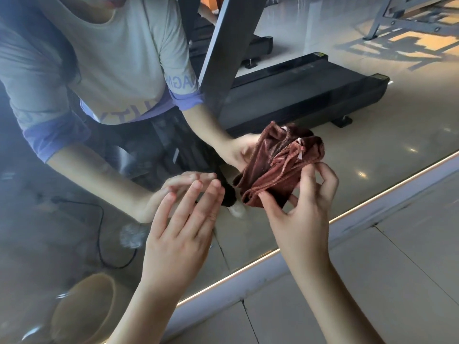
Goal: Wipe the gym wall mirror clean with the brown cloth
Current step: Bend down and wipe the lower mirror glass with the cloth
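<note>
The wall mirror (pixel 310 78) fills most of the view and reflects a person in a grey shirt and a treadmill. My right hand (pixel 301 209) pinches a bunched brown cloth (pixel 278 170) between thumb and fingers, right at the glass. The cloth's reflection merges with it above. My left hand (pixel 181 224) is spread with straight fingers, its fingertips on or just off the glass, left of the cloth. A whitish smudge (pixel 130 235) marks the glass left of my left hand.
The mirror's bright lower edge (pixel 372 199) and a pale frame strip (pixel 385 214) run diagonally from lower left to upper right. A tiled floor (pixel 372 294) lies below it. A round tan bin (pixel 84 311) and a black cable (pixel 101 234) show in the reflection at lower left.
</note>
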A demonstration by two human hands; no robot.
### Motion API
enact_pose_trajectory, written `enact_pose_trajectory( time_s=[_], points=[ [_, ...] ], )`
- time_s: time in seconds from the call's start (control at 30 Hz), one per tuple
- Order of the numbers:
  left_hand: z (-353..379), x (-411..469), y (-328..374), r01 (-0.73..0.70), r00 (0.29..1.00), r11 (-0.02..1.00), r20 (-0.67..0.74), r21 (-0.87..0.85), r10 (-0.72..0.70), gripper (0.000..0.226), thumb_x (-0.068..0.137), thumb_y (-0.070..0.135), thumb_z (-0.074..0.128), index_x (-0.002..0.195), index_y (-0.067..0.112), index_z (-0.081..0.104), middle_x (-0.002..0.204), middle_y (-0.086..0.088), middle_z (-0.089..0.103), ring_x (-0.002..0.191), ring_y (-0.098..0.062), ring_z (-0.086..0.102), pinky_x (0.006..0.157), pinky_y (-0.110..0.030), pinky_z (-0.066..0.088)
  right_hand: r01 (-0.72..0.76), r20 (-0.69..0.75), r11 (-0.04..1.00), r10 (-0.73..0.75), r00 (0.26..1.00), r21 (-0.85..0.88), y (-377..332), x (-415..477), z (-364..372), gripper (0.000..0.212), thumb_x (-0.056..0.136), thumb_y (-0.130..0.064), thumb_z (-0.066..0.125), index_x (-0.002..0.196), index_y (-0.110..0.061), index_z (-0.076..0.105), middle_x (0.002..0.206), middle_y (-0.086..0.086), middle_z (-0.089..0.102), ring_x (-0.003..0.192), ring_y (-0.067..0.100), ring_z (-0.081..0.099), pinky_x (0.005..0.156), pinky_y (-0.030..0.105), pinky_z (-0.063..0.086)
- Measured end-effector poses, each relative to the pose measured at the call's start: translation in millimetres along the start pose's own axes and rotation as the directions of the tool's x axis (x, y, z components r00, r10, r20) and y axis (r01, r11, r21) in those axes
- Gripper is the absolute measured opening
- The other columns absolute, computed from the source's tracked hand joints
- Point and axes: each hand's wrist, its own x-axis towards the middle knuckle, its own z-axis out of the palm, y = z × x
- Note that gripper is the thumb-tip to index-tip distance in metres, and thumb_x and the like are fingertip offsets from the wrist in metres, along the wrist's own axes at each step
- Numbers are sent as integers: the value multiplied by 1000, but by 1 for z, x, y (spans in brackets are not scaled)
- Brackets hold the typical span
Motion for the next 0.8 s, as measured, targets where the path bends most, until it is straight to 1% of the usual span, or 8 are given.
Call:
enact_pose_trajectory(
  time_s=[0.07,0.2,0.37,0.43,0.5,0.63,0.7,0.8],
  points=[
    [1,-1,1,4,1000,1000,-6,3,-4,47,102,13,43,150,13,42,159,0,25,154,-18,10,124,-40,13,40,-30,995,-43,999,-96,-6,8,-4,66,76,-33,80,121,7,55,134,28,41,93,28,61,83,20,47],
    [0,1,-1,-13,1000,1000,-11,-5,13,50,100,13,47,150,11,42,159,-1,25,154,-18,10,124,-41,14,30,-135,963,-68,988,-268,-10,19,-5,58,76,-44,76,110,0,63,119,17,57,98,33,60,73,23,42],
    [-4,2,-5,-50,999,999,13,21,50,56,97,12,49,151,9,38,160,-2,23,155,-19,6,123,-40,14,-15,-228,998,0,974,-64,-23,-1,15,56,85,-35,70,129,-11,45,112,16,63,95,33,61,79,18,37],
    [-6,6,-7,-45,999,998,3,36,45,58,95,13,51,151,8,37,160,-2,21,155,-20,5,124,-40,11,35,-200,999,-42,979,-36,-26,-4,16,56,85,-30,72,131,-12,45,112,15,61,96,32,62,81,21,41],
    [-7,12,-10,-29,999,998,-30,55,31,62,93,14,56,151,8,36,160,-2,21,155,-19,4,125,-40,8,40,-223,999,-41,974,-12,-18,6,12,53,85,-22,74,132,-8,53,111,15,58,97,28,62,82,13,41],
    [-6,20,-15,-41,999,997,-23,67,42,75,86,18,68,152,9,36,161,-1,20,155,-19,5,126,-41,6,-228,-312,956,278,909,187,-9,16,16,31,89,-13,65,117,0,65,107,6,49,89,17,59,77,-3,35],
    [-4,19,-14,-56,998,995,-21,79,57,73,84,18,69,150,10,40,160,-1,23,155,-19,7,126,-41,6,-216,-262,958,261,929,188,-22,-2,24,21,89,-14,65,105,-1,67,104,2,47,85,18,58,74,2,38],
    [-4,17,-16,-74,997,992,-26,98,77,70,86,18,69,150,9,42,160,-2,24,155,-20,9,126,-42,7,-87,-182,972,128,975,218,-32,-10,25,25,88,-24,64,102,-3,67,103,0,50,86,19,60,74,20,48]
  ],
)
